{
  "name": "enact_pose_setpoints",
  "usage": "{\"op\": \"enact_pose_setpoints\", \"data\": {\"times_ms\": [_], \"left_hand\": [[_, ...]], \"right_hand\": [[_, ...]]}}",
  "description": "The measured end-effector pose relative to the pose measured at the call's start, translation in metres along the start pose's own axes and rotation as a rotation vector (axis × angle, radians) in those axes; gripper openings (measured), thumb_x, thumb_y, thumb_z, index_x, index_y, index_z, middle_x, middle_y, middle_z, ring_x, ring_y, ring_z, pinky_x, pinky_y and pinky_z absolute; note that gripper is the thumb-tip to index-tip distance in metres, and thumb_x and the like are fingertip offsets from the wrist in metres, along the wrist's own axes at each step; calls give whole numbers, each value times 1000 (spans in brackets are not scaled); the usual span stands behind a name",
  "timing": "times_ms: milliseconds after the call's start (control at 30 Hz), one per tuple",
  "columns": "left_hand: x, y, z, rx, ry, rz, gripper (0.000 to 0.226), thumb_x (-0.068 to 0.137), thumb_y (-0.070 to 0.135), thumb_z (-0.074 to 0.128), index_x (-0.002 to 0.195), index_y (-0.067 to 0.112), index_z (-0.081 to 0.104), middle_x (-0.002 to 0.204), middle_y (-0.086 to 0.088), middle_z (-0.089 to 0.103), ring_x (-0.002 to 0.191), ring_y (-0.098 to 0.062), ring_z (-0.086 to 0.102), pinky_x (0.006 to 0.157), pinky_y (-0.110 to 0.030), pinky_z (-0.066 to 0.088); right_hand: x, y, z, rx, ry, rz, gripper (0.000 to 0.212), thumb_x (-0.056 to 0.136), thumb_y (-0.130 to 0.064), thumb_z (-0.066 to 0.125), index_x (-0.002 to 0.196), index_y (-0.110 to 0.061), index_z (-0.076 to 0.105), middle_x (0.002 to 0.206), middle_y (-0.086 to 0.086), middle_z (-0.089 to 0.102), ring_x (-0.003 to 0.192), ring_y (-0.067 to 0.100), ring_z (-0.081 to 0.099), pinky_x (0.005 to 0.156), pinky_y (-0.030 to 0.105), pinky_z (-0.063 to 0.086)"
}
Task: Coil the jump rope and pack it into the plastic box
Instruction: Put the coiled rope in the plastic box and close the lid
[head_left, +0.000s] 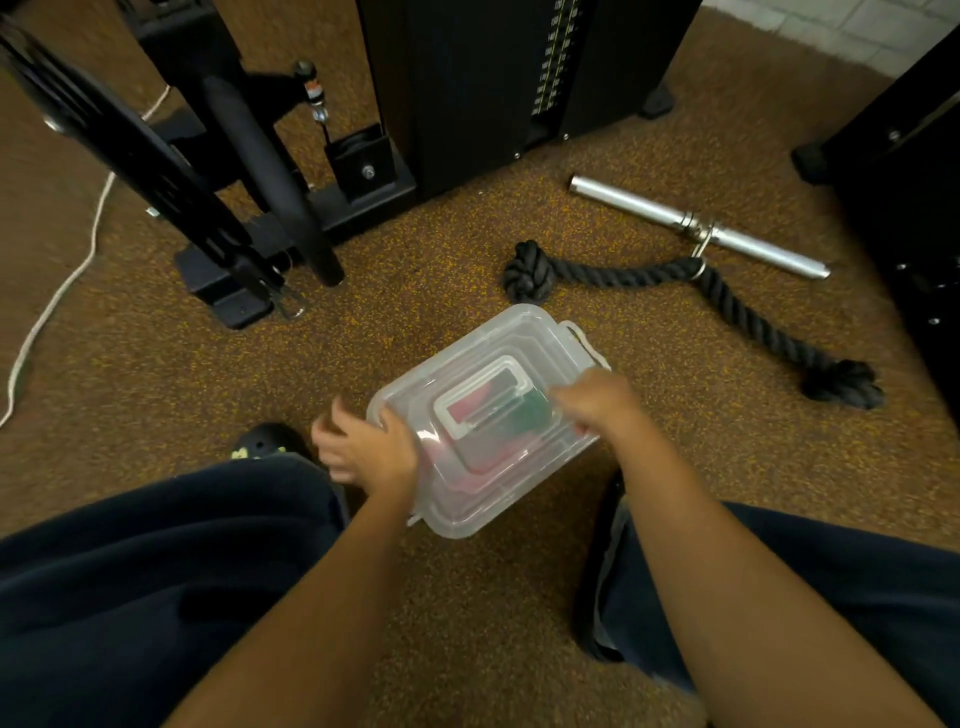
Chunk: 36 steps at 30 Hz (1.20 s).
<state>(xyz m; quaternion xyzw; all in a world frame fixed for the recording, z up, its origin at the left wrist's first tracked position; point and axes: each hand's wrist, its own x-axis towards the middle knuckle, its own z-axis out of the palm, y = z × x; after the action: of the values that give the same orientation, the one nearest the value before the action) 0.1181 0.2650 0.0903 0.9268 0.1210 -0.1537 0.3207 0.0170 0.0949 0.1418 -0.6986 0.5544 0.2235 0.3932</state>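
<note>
A gym: speckled rubber floor (156, 364), a weight-stack machine (493, 78), a black triceps rope (623, 275), a chrome bar (696, 226).

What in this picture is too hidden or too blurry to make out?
All in the head view:
- The contents of the box show only as red and green smears through the cloudy lid; what they are is unclear.
- The left hand and right hand are motion-blurred, so their fingers' grip is unreadable.
- The white cord is cut off by the left edge.
</note>
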Motion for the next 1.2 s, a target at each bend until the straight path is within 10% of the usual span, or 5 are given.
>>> {"op": "enact_pose_setpoints", "data": {"times_ms": [200, 767, 900, 1100, 1200], "left_hand": [[-34, -18, 17, -47, -148, -305, 53, 95, 33, 40, 142, 11, 27, 143, -18, 31, 129, -37, 33, 106, -48, 23], [59, 19, 9, 151, -441, 143, 54, 95, 33, 42, 142, 9, 31, 142, -20, 36, 128, -39, 38, 107, -52, 31], [54, 10, -1, -6, -389, 10, 64, 83, 53, 56, 140, 32, 36, 145, -10, 20, 132, -36, 26, 107, -52, 30], [72, -13, -10, -327, -733, -403, 130, 44, 63, 83, 147, 19, 17, 146, -11, 39, 121, -31, 51, 100, -50, 41], [66, -8, -12, -328, -560, -238, 93, 70, 42, 77, 141, 8, 28, 138, -12, 46, 120, -29, 50, 97, -37, 41]], "right_hand": [[33, 7, 2, -26, 186, -143, 55, 93, -30, 47, 141, -12, 27, 145, 17, 27, 134, 35, 25, 107, 47, 28], [16, 41, 42, 189, 300, 112, 52, 96, -39, 34, 134, -4, 28, 134, 26, 42, 120, 42, 46, 94, 45, 41], [22, 48, 41, 237, 358, 130, 58, 90, -47, 43, 135, -11, 32, 138, 19, 34, 125, 37, 36, 100, 48, 36], [30, 66, 39, 978, 53, 255, 120, 45, -56, 74, 145, -26, 15, 137, 13, 46, 119, 33, 50, 102, 52, 41], [33, 65, 36, 886, 119, 194, 90, 64, -47, 73, 139, -15, 34, 128, 11, 55, 111, 29, 56, 99, 48, 45]]}}
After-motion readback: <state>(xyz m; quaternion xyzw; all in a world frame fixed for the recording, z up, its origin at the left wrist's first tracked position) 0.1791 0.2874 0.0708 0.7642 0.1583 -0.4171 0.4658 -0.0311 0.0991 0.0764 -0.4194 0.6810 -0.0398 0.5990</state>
